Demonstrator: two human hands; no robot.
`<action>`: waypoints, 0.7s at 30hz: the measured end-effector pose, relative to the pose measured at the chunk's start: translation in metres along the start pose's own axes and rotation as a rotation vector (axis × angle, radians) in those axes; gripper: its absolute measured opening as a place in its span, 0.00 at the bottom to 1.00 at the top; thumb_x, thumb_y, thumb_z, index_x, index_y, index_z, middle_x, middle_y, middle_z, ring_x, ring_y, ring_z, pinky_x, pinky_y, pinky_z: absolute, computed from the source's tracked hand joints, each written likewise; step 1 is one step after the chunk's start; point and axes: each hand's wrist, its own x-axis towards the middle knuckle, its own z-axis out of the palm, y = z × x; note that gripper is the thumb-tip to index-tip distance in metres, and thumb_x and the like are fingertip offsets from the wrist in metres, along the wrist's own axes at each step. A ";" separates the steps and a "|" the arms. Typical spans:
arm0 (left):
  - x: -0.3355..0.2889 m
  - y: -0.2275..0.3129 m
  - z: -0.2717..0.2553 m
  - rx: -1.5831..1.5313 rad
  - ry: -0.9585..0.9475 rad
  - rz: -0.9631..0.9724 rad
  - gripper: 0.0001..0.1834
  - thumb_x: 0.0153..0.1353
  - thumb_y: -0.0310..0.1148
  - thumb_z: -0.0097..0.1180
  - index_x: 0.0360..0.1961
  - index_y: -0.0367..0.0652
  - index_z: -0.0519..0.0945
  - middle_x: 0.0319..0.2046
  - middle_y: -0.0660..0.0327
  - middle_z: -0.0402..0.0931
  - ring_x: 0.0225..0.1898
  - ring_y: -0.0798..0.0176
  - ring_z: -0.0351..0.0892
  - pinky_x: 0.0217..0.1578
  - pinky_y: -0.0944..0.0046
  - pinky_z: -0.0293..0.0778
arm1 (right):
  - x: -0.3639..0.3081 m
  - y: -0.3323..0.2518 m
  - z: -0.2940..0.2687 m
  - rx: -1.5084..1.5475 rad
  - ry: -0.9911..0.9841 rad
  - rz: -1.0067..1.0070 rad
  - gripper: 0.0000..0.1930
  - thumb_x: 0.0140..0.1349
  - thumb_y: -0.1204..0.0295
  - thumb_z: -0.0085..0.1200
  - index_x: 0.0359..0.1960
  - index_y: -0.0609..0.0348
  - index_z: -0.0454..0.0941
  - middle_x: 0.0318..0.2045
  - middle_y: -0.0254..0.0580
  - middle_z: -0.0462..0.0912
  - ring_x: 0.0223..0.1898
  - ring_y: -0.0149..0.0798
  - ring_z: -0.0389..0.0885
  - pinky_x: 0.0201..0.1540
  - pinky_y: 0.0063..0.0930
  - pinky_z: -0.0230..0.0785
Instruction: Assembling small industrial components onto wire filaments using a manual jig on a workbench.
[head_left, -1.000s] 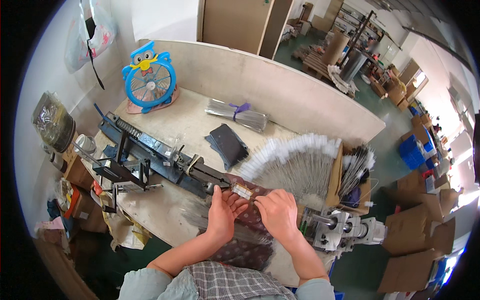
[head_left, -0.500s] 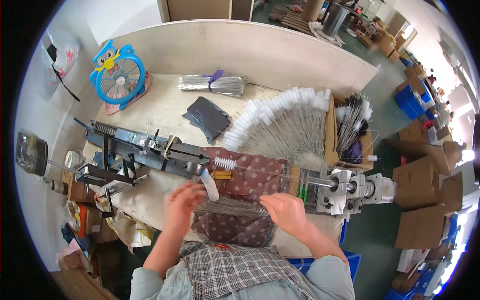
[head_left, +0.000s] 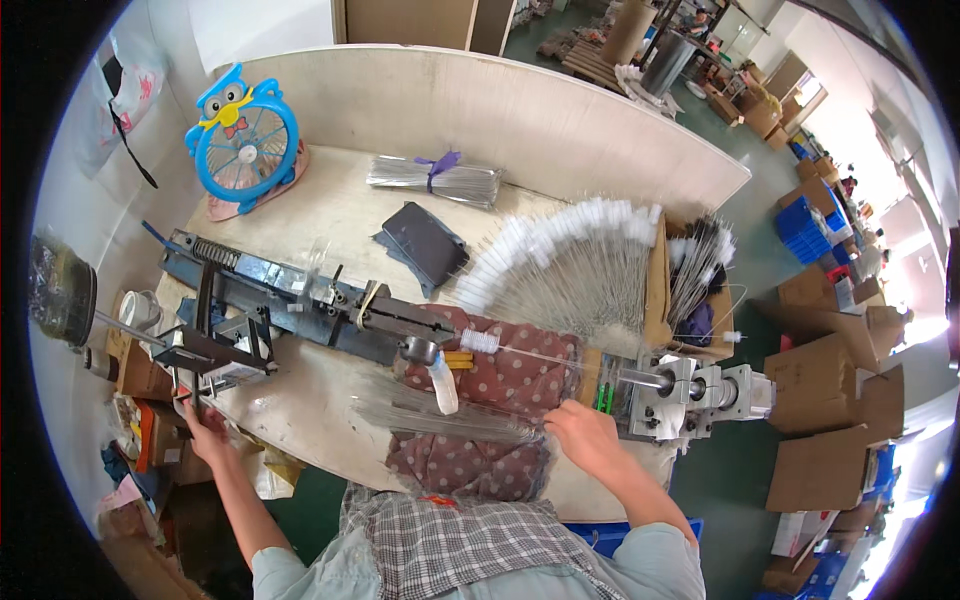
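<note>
Low on the left, my left hand (head_left: pixel 207 430) has its fingers around the lower end of a black metal lever frame (head_left: pixel 205 350). My right hand (head_left: pixel 583 432) is closed in a pinch at the right end of a bundle of thin metal wires (head_left: pixel 450 413), which lies on brown dotted cloth (head_left: pixel 470 463). Above it, a white spiral-bristled brush (head_left: pixel 480 342) sits at the end of the dark steel rail fixture (head_left: pixel 390 322). Its wire stem stretches right toward the metal spindle chuck (head_left: pixel 645 380). A white-wrapped handle (head_left: pixel 442 388) sticks out below the fixture.
Many finished white brushes (head_left: pixel 570 260) fan out beyond the cloth, beside a cardboard box (head_left: pixel 656 285) of more brushes. A blue fan (head_left: pixel 247 155), a tied wire bundle (head_left: pixel 435 180) and a dark flat pad (head_left: pixel 424 245) stand farther back. Cartons (head_left: pixel 820 380) are stacked at right.
My left hand has swung left and down from beside the white-wrapped handle to the lever frame. My right hand stays by the wire ends. The brush's stem now shows stretched toward the chuck.
</note>
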 end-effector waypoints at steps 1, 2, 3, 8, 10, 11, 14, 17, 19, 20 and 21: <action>-0.003 -0.023 -0.007 -0.003 -0.072 -0.012 0.20 0.53 0.53 0.61 0.33 0.46 0.77 0.27 0.66 0.76 0.29 0.68 0.75 0.29 0.69 0.70 | -0.004 0.000 0.000 0.037 0.021 0.046 0.05 0.57 0.70 0.54 0.33 0.53 0.80 0.30 0.39 0.78 0.34 0.45 0.80 0.34 0.38 0.72; -0.011 -0.040 -0.007 -0.003 -0.145 -0.028 0.18 0.56 0.50 0.59 0.36 0.47 0.77 0.29 0.66 0.77 0.33 0.67 0.77 0.34 0.68 0.73 | -0.006 0.001 0.001 0.073 0.039 0.097 0.06 0.57 0.69 0.55 0.34 0.53 0.80 0.30 0.38 0.79 0.34 0.45 0.80 0.34 0.38 0.72; -0.061 -0.038 0.023 -0.048 -0.162 -0.137 0.17 0.58 0.48 0.57 0.38 0.46 0.76 0.33 0.64 0.77 0.36 0.64 0.77 0.39 0.65 0.73 | -0.007 0.003 0.003 0.065 0.035 0.110 0.06 0.57 0.69 0.55 0.34 0.53 0.80 0.30 0.38 0.79 0.34 0.45 0.80 0.34 0.38 0.72; -0.199 -0.086 0.066 -0.122 -0.709 -0.601 0.15 0.62 0.39 0.50 0.46 0.43 0.71 0.43 0.56 0.74 0.47 0.55 0.75 0.52 0.51 0.71 | -0.009 0.006 0.005 0.087 0.028 0.108 0.07 0.58 0.71 0.53 0.38 0.54 0.77 0.30 0.41 0.79 0.34 0.47 0.79 0.34 0.39 0.72; -0.284 -0.062 0.114 0.069 -0.913 -0.581 0.12 0.61 0.37 0.51 0.41 0.40 0.75 0.41 0.57 0.74 0.46 0.58 0.74 0.52 0.56 0.70 | -0.009 0.008 0.009 0.069 0.035 0.087 0.07 0.58 0.72 0.53 0.38 0.54 0.77 0.30 0.42 0.79 0.33 0.48 0.79 0.33 0.38 0.72; -0.307 -0.066 0.129 0.174 -1.031 -0.530 0.11 0.61 0.36 0.51 0.41 0.41 0.74 0.41 0.57 0.74 0.46 0.60 0.74 0.51 0.59 0.69 | -0.010 0.008 0.010 0.049 0.042 0.062 0.08 0.58 0.73 0.53 0.39 0.54 0.77 0.30 0.43 0.79 0.33 0.48 0.80 0.32 0.38 0.73; -0.368 -0.067 0.157 0.415 -0.987 -0.358 0.09 0.60 0.34 0.50 0.39 0.41 0.71 0.35 0.60 0.74 0.36 0.66 0.74 0.42 0.63 0.71 | -0.013 0.006 0.010 0.043 0.089 0.039 0.09 0.56 0.75 0.52 0.39 0.55 0.76 0.31 0.44 0.78 0.32 0.50 0.79 0.32 0.39 0.73; -0.415 -0.016 0.179 0.203 -0.956 -0.832 0.11 0.62 0.39 0.50 0.34 0.42 0.72 0.22 0.64 0.70 0.17 0.67 0.66 0.28 0.63 0.70 | -0.012 -0.001 0.010 0.055 0.163 0.078 0.09 0.52 0.78 0.50 0.37 0.59 0.74 0.31 0.46 0.76 0.30 0.51 0.80 0.32 0.40 0.75; -0.378 0.030 0.181 -0.124 -0.975 -1.194 0.12 0.62 0.40 0.50 0.35 0.41 0.72 0.22 0.63 0.71 0.17 0.66 0.67 0.28 0.64 0.70 | -0.020 -0.008 0.004 0.051 0.167 0.084 0.08 0.51 0.79 0.50 0.35 0.59 0.73 0.30 0.46 0.75 0.31 0.50 0.80 0.33 0.40 0.74; -0.356 0.039 0.185 -0.487 -0.958 -1.537 0.13 0.63 0.40 0.50 0.36 0.40 0.73 0.21 0.62 0.72 0.18 0.65 0.69 0.29 0.64 0.69 | -0.016 -0.008 0.000 0.037 0.175 0.081 0.07 0.50 0.79 0.50 0.33 0.59 0.72 0.30 0.45 0.74 0.33 0.50 0.79 0.33 0.40 0.74; -0.348 0.040 0.179 -0.488 -0.961 -1.532 0.13 0.63 0.40 0.50 0.36 0.40 0.73 0.21 0.62 0.72 0.18 0.65 0.69 0.29 0.64 0.69 | -0.013 -0.010 -0.009 0.038 0.178 0.077 0.07 0.50 0.79 0.50 0.33 0.59 0.72 0.30 0.45 0.74 0.33 0.50 0.79 0.33 0.40 0.74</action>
